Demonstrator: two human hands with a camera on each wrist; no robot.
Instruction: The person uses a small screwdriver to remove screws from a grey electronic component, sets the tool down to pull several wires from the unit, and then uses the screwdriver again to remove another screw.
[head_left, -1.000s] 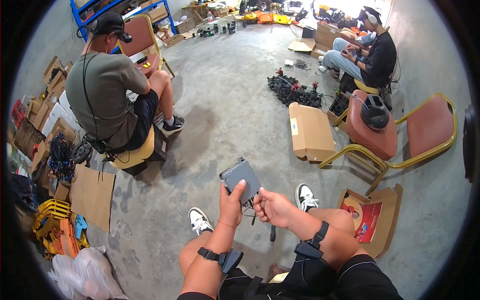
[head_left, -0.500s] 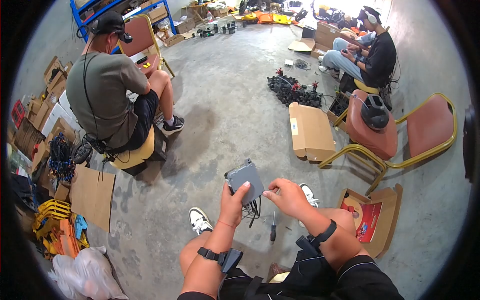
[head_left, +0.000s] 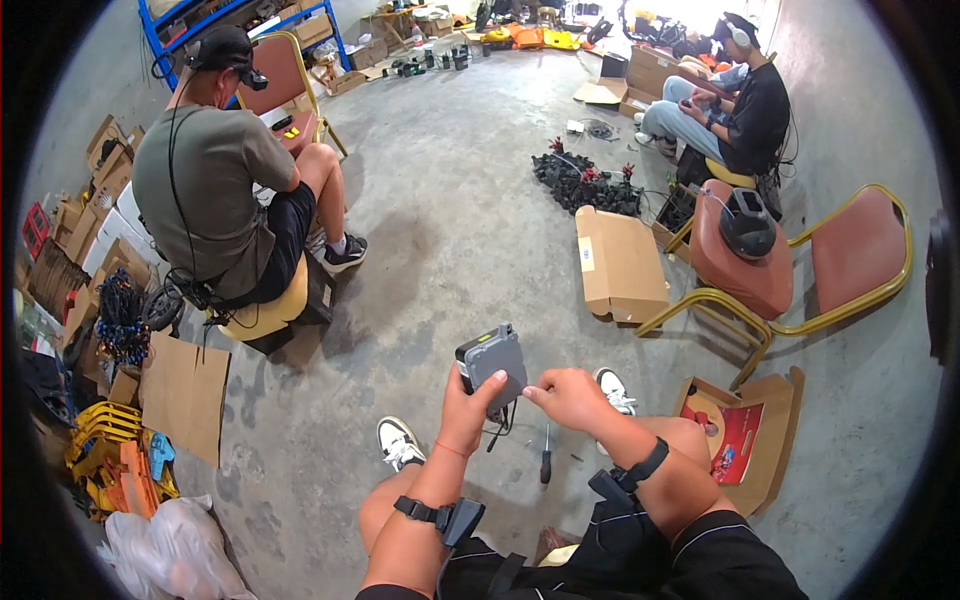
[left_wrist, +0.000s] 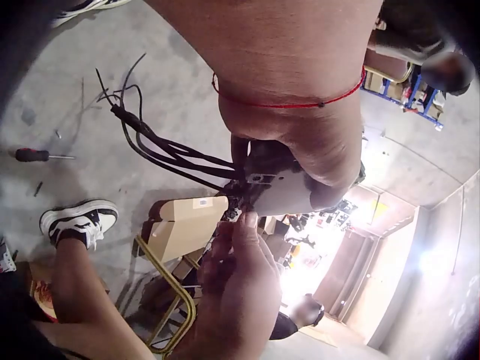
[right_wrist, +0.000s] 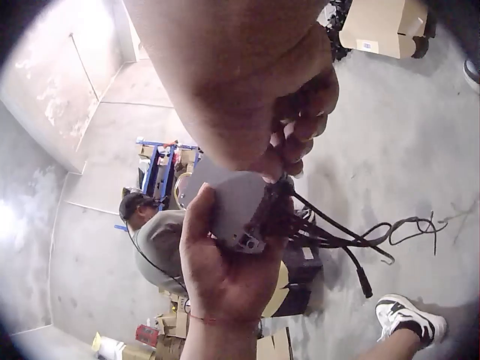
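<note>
A flat grey box (head_left: 497,362) with a darker side is gripped by my left hand (head_left: 466,412), whose thumb lies across its face. My right hand (head_left: 574,397) has its fingers curled, with thumb and forefinger pinched at the box's right edge; whatever small part lies between them is hidden. Several black cables (left_wrist: 169,154) come out of that edge, their loose ends hanging over the floor. In the right wrist view the cables (right_wrist: 337,238) leave the box (right_wrist: 236,202) just beside the right fingertips, and a small socket shows on its side.
A screwdriver (head_left: 545,466) lies on the floor between the feet. An open carton (head_left: 750,440) is at the right, with chairs (head_left: 860,250) and a flat carton (head_left: 620,265) beyond. One person (head_left: 215,190) sits at left, another (head_left: 750,110) at far right. Cardboard (head_left: 185,395) lies at left.
Over the last second the box has tilted more upright and shifted right, showing its side. My right hand has moved right and up, uncovering the screwdriver, and remains at the box's edge.
</note>
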